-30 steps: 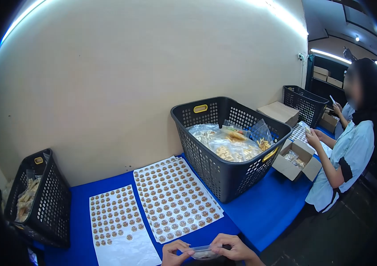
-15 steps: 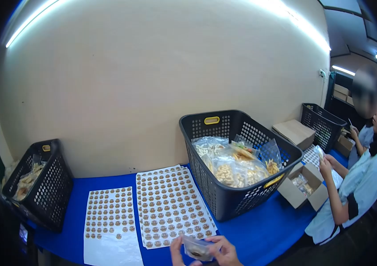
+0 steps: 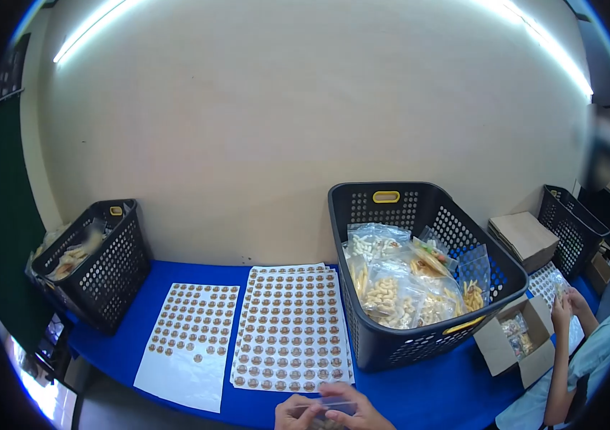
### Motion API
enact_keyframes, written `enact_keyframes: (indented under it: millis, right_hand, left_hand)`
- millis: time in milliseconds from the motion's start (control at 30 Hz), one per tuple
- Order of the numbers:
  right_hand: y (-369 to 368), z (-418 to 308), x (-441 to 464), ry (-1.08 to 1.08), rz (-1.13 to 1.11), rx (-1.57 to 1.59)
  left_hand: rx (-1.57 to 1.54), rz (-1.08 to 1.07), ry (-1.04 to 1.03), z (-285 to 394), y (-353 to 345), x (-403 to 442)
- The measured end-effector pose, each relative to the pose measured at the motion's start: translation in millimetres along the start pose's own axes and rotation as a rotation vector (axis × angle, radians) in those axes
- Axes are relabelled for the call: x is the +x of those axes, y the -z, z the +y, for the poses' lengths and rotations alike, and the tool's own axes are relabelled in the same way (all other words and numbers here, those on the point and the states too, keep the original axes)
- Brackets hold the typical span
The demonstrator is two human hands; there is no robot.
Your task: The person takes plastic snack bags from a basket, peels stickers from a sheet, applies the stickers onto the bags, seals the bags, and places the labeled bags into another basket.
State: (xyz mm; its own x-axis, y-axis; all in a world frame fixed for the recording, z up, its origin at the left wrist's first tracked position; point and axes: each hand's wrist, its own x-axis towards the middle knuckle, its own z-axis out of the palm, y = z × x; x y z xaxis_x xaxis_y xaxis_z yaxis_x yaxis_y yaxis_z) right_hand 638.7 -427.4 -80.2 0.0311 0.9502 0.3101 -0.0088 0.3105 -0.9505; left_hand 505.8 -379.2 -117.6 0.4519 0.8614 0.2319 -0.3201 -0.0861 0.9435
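At the bottom edge, my left hand [image 3: 293,413] and my right hand [image 3: 359,411] are closed on a small clear plastic bag [image 3: 339,405], with fingers pinching along its upper edge. The lower part of the bag is cut off by the frame, and its contents are hard to make out. Just beyond my hands lies a stack of sticker sheets [image 3: 289,330] printed with rows of round brown labels. To its left, a partly used sticker sheet [image 3: 179,376] has its lower part bare.
A large black basket [image 3: 420,351] of bagged snacks stands right of the sheets. Another black basket [image 3: 115,294] with packets is at far left. Rightward are an open carton [image 3: 498,344], flat cardboard [image 3: 523,233], a further basket [image 3: 570,229] and a person [image 3: 606,351] holding a packet.
My view has swung left, so the table and baskets appear further right. Both hands stay on the bag, which sits lower in view, with fingers now along its upper edge.
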Motion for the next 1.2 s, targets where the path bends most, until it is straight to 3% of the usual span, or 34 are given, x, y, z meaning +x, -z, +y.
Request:
enact_keyframes:
  millis: [67, 167, 200, 267, 333, 433, 467, 500, 533, 600, 633, 667, 700, 733, 800, 967, 1067, 1100, 1133, 1167, 1200]
  right_hand:
    - [-4, 13, 1, 0.121, 0.008, -0.027]
    - [-7, 11, 1, 0.166, 0.234, -0.119]
    - [-7, 8, -3, 0.161, 0.249, -0.12]
    - [-9, 0, -12, -0.111, 0.343, 0.098]
    - [-12, 6, -14, -0.019, 0.402, 0.015]
    - [-11, 11, -17, 0.049, 0.4, -0.073]
    - [-11, 13, -17, -0.002, 0.504, 0.124]
    - [-11, 15, -16, -0.051, 0.604, 0.323]
    - [-11, 17, -15, -0.099, 0.701, 0.525]
    - [-9, 13, -14, -0.029, 0.645, 0.532]
    - [-9, 6, -13, -0.013, 0.551, 0.36]
    - [-11, -3, -11, 0.005, 0.458, 0.189]
    - [-16, -12, -13, -0.188, 0.355, 0.235]
    - [-18, -12, -13, -0.184, 0.359, 0.233]
    - [-21, -6, -13, -0.099, 0.221, -0.159]
    - [-33, -6, -10, -0.19, 0.252, -0.221]
    - [-34, -23, -14, -0.105, 0.252, 0.024]
    - [-29, -45, -20, -0.081, 0.269, 0.092]
    - [-6, -47, -37, 0.152, 0.389, -0.335]
    - [-4, -66, -35, 0.531, 0.596, -0.154]
    - [15, -82, -31, 0.873, 0.681, -0.23]
  left_hand:
    - [0.062, -0.077, -0.115, 2, 1, 9]
    - [0.078, -0.079, -0.117, 2, -3, 16]
    - [0.104, -0.118, -0.091, 1, -1, 16]
    - [0.108, -0.166, -0.107, 2, 7, 15]
    - [0.117, -0.24, -0.159, 3, 16, 15]
    - [-0.044, -0.23, -0.024, 14, 13, 14]
    - [-0.074, -0.212, 0.06, 23, 9, 14]
    - [0.253, -0.241, -0.084, 17, 14, 14]
    - [0.25, -0.248, -0.082, 10, 16, 12]
    - [0.247, -0.448, 0.186, 2, 16, 5]
    - [0.15, -0.436, 0.24, 1, 16, 1]
    - [0.149, -0.442, 0.238, 0, 16, 0]
    - [0.149, -0.332, 0.207, -2, 17, -2]
    - [0.149, -0.222, 0.177, -4, 19, -3]
    - [0.135, -0.216, 0.201, 3, 25, -2]
    - [0.018, -0.249, 0.19, 8, 33, -5]
    - [0.171, -0.179, 0.036, -4, 44, -12]
    - [-0.008, -0.226, -0.013, 15, 41, -7]
    - [-0.1, -0.225, 0.012, 11, 51, -1]
    - [-0.12, -0.155, 0.031, 7, 62, 3]
    - [-0.141, -0.087, 0.054, 2, 75, 5]
